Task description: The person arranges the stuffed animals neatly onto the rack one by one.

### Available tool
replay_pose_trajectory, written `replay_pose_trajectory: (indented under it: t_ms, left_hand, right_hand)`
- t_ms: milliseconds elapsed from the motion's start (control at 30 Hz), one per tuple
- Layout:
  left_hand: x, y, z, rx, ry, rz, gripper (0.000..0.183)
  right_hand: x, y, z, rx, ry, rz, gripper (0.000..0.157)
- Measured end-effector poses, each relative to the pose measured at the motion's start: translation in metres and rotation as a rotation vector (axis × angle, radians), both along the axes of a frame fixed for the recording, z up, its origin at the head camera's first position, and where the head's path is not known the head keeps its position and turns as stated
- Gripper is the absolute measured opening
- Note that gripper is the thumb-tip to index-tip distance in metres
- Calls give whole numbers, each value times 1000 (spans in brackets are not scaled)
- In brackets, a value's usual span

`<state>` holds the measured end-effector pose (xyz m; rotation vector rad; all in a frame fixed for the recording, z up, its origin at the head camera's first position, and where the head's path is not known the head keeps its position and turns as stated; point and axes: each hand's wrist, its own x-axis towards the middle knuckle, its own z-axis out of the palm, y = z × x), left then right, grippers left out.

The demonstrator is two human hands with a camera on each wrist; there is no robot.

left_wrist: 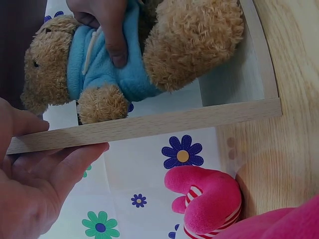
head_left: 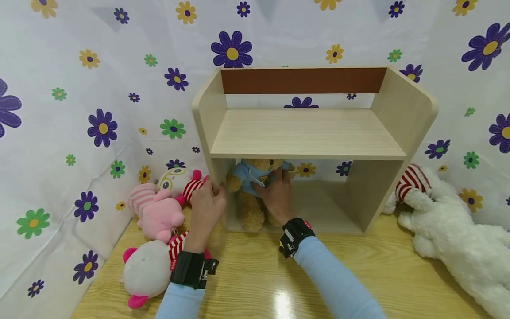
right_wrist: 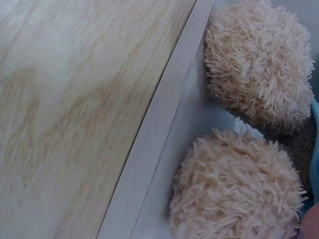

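A brown teddy bear (head_left: pixel 251 208) in a blue hooded top (left_wrist: pixel 104 74) sits upright in the left of the small wooden shelf's (head_left: pixel 314 133) lower compartment. The upper board hides the top of its head. My right hand (head_left: pixel 276 195) grips the bear by its front, with the thumb (left_wrist: pixel 117 47) pressed into the blue cloth. My left hand (head_left: pixel 207 210) holds the front edge of the shelf's left side panel (left_wrist: pixel 149 124), thumb on one face and fingers on the other. The right wrist view shows the bear's two furry feet (right_wrist: pixel 234 189) just inside the shelf's bottom edge (right_wrist: pixel 159 114).
Left of the shelf lie a pink plush toy (head_left: pixel 161 217), a plush with yellow-rimmed eyes (head_left: pixel 173 180) and a grey-white plush head with pink ears (head_left: pixel 147 270). A large white fluffy plush (head_left: pixel 458 239) lies on the right of the wooden table (head_left: pixel 255 274). Flowered cloth (head_left: pixel 131 84) hangs behind.
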<state>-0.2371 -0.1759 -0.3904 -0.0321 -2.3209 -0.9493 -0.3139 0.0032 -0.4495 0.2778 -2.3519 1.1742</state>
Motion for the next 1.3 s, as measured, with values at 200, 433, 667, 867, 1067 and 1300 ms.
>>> replay_pose_trajectory:
  t_ms: [200, 433, 667, 867, 1067, 1300]
  left_hand:
    - [-1, 0, -3, 2, 24, 1, 20]
    - [-2, -5, -2, -11, 62, -17, 20]
    - [-1, -7, -2, -17, 73, -12, 22]
    - [1, -6, -2, 27, -7, -29, 23]
    - [1, -4, 0, 30, -11, -44, 24]
    - [3, -1, 0, 24, -22, -39, 26]
  right_hand:
    - [4, 1, 0, 51, 4, 32, 54]
    - [18, 16, 2, 277, -7, 204, 55]
    - [36, 22, -5, 462, 36, 303, 82]
    - [43, 18, -11, 556, 38, 297, 82]
    - [45, 11, -6, 618, -18, 225, 75]
    - [40, 5, 1, 687, -241, 220, 68]
